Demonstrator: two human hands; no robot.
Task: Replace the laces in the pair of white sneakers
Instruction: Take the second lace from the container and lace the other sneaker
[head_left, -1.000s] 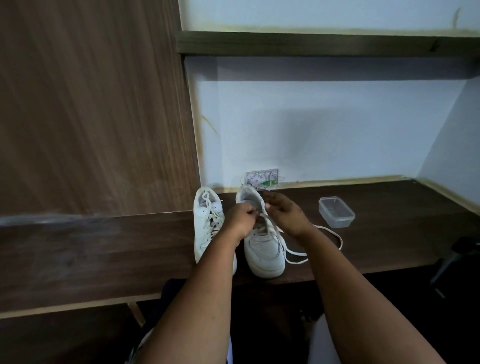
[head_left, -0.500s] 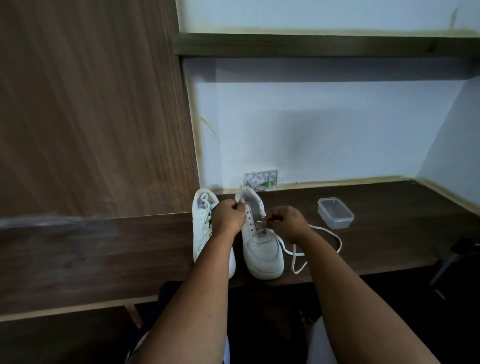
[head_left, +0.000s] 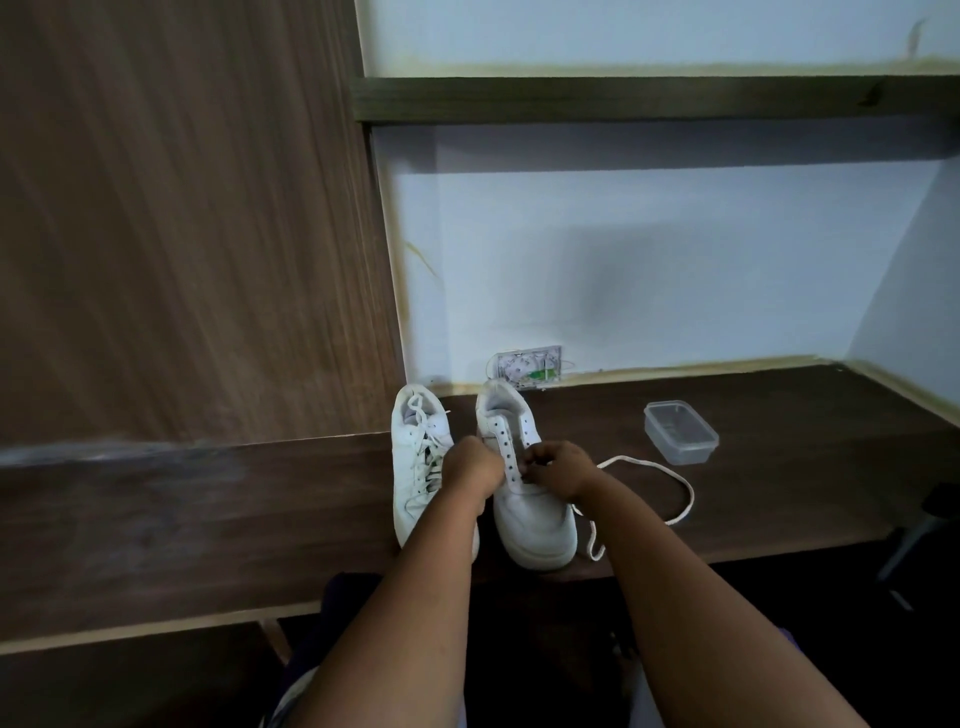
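Fingers (head_left: 535, 464) pinch lace (head_left: 649, 462); plastic tub (head_left: 680, 432) open nearby.

The setting is a room in a home, at a built-in study nook. A dark wood-grain desk (head_left: 779, 499) runs along a pale painted wall (head_left: 649, 270). A matching shelf (head_left: 649, 98) is fixed above it, and a tall wood panel (head_left: 182, 218) closes the left side. An uncovered wall socket (head_left: 530, 370) sits at desk level.
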